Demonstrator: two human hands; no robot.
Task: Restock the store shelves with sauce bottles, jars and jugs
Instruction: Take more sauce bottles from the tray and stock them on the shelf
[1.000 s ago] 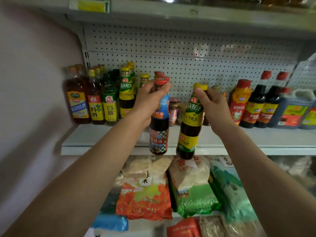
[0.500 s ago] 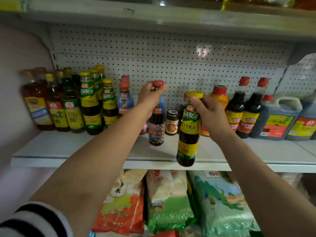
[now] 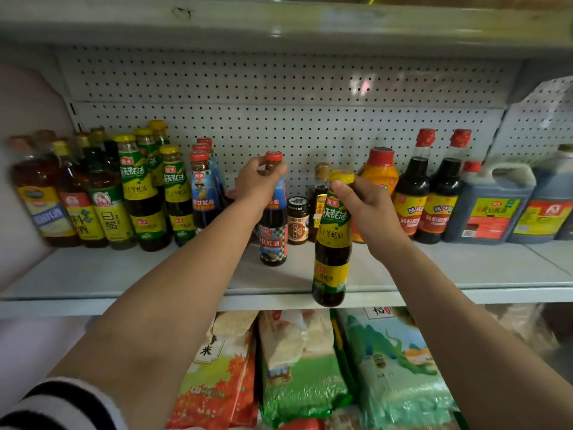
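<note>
Left hand [image 3: 257, 178] grips red-capped bottle [image 3: 273, 225] by neck, base on or just above shelf [image 3: 93, 274]. Right hand [image 3: 369, 209] pinches yellow-capped bottle [image 3: 332, 243] at neck, hanging past shelf front edge. Shelf back row stocked; front bare; both bottles unplaced.

Bare shelf front [image 3: 124, 274] open; bottle cluster [image 3: 145, 193] blocks left, jugs [image 3: 496, 209] right, small jar [image 3: 297, 220] mid-rear.

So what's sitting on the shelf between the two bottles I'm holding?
In the head view, a small dark-lidded jar and a slim cork-topped bottle stand at the back, between the red-capped bottle and the yellow-capped bottle.
</note>
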